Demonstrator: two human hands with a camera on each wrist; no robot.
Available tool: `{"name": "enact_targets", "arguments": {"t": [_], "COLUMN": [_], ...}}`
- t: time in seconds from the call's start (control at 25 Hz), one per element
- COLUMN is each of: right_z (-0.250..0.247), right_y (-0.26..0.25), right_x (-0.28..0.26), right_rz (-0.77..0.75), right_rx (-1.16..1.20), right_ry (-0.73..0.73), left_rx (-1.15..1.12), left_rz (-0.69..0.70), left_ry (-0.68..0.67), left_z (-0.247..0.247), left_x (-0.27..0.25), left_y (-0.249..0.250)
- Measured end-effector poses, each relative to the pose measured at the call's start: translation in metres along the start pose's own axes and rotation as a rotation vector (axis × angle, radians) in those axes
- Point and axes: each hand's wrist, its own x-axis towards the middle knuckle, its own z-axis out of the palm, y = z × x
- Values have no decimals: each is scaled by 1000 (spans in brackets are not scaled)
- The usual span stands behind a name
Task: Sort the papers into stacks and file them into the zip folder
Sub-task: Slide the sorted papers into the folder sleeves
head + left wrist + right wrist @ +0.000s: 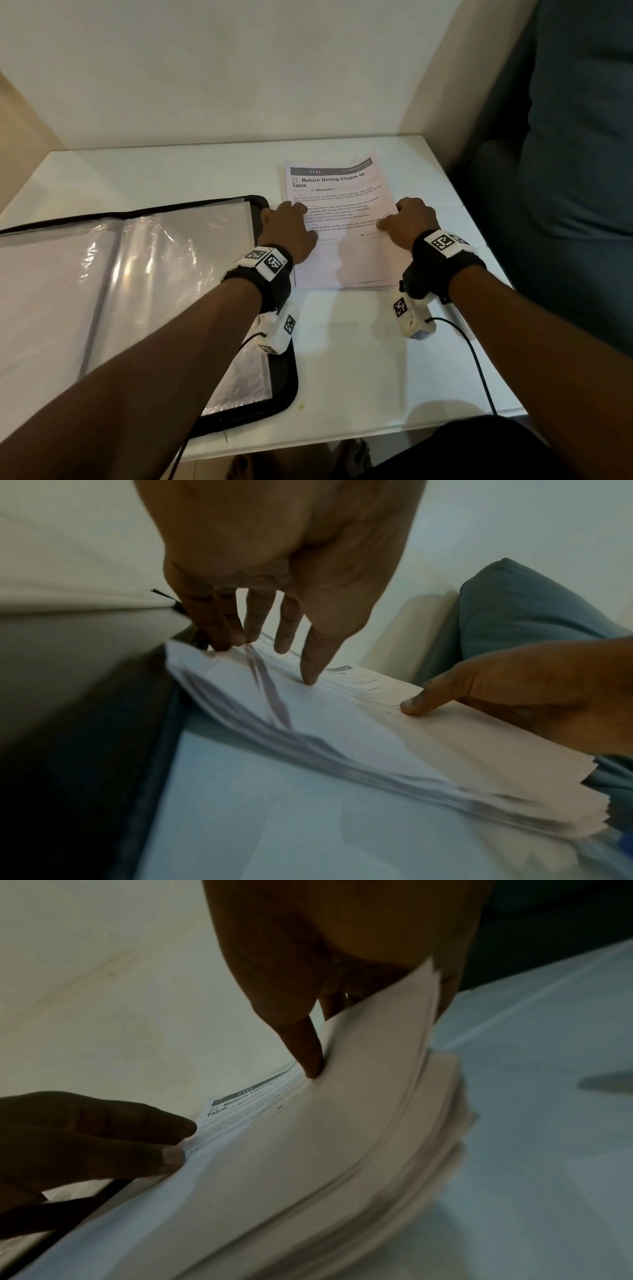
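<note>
My left hand and right hand pinch the white printed paper stack's side edges, its long axis twelve-to-six, the open black clear-sleeved zip folder at nine o'clock.

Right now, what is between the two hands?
Only the top sheet of the paper stack. The left hand holds its left edge, the right hand its right edge. The head view shows this best.
</note>
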Motion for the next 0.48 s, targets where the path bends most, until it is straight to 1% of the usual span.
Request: {"name": "enact_targets", "arguments": {"t": [0.16,0.28,0.4,0.48], "right_z": [-9,-15,-19,-17], "right_y": [3,3,1,0], "right_x": [-3,-8,-9,-8], "right_rz": [62,104,181,230], "right_rx": [74,165,257,273], "right_ry": [67,124,152,160], "left_rx": [-23,-31,-68,-132], "left_rz": [22,13,32,39], "left_ry": [16,12,62,124], "left_z": [1,-2,-8,-12], "left_x": [-3,-5,-3,0], "left_y": [-1,0,3,6]}}
